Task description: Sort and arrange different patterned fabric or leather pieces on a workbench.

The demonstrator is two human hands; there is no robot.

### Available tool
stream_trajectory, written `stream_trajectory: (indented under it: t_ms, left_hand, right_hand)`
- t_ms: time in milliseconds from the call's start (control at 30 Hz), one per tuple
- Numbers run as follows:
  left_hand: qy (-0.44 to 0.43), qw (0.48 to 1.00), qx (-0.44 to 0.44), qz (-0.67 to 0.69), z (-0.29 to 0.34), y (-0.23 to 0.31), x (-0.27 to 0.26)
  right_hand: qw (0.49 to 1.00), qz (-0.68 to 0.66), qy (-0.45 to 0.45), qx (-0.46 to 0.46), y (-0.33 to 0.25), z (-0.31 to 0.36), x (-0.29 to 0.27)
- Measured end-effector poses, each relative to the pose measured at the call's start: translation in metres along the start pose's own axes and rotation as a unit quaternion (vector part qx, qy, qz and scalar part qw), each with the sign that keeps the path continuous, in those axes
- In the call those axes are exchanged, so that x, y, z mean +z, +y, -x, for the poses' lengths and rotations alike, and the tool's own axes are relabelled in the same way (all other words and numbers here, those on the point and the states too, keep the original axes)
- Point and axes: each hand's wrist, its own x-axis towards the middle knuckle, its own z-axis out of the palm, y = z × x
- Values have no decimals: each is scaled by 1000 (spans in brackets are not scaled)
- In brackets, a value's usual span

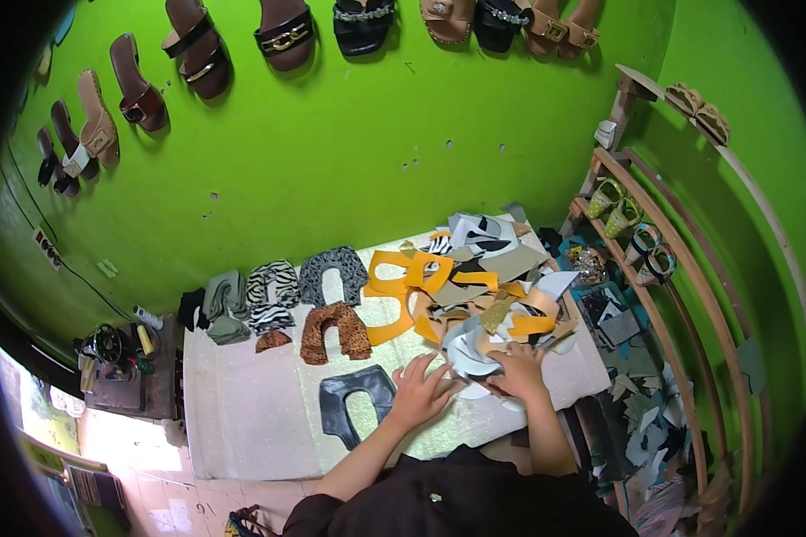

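Observation:
My left hand [418, 394] lies palm down with fingers spread, between a black cut piece [339, 391] shaped like an arch and a stack of pale grey cut pieces [461, 347]. Its fingertips reach toward the near edge of that stack. My right hand [521, 371] rests on the right side of the pale grey pieces, fingers apart; its fingertips partly hide against the scraps. Behind both hands spreads a heap of mixed offcuts in grey, white, gold and zebra print. Yellow cut pieces [388, 333] lie at the heap's left.
Leopard-print arches [335, 328], grey patterned ones [330, 271], zebra ones [273, 277] and grey-green pieces [226, 295] line the far left of the table [242, 412]. Sandals [287, 36] hang on the green wall. A wooden rack [671, 192] with shoes stands right; a sewing machine [108, 345] left.

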Motion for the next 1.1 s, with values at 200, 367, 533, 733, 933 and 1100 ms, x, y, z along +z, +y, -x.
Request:
stream_trajectory:
  t_ms: [200, 367, 533, 733, 933, 1100]
  left_hand:
    - [-113, 992, 45, -35, -35, 15, 36]
    - [-152, 985, 82, -18, -57, 7, 47]
    - [-31, 996, 17, -77, -97, 8, 43]
    - [-17, 994, 0, -110, -123, 8, 40]
    - [-98, 986, 123, -53, -122, 28, 50]
    - [-233, 970, 49, -51, -111, 5, 75]
  right_hand:
    - [988, -139, -33, -52, 46, -13, 3]
    - [971, -236, -14, -40, 62, -18, -5]
    - [982, -158, 75, -76, 75, -38, -6]
    - [984, -130, 109, -48, 80, -66, -10]
    - [952, -222, 205, -44, 66, -82, 14]
    - [892, -435, 125, 13, 85, -81, -2]
